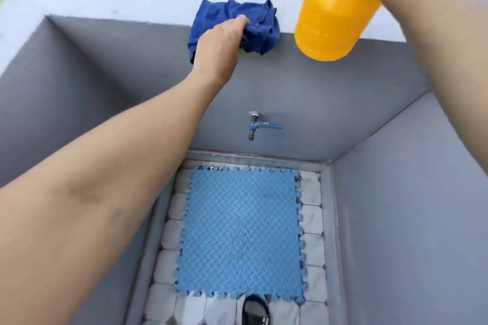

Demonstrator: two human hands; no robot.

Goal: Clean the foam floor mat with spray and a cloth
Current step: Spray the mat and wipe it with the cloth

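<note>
A light blue foam mat with jigsaw edges lies flat on the tiled floor far below. A dark blue cloth is bunched on top of the grey wall ledge, hanging slightly over its inner edge. My left hand reaches up and closes on the cloth's left side. A yellow spray bottle hangs tilted in the air to the right of the cloth. My right arm rises past the bottle; the hand itself is cut off by the top edge, apparently holding the bottle's upper part.
Grey walls enclose the small space on three sides. A blue-handled tap sticks out of the far wall above the mat. A black sandal stands at the mat's near edge. Green bushes grow beyond the ledge.
</note>
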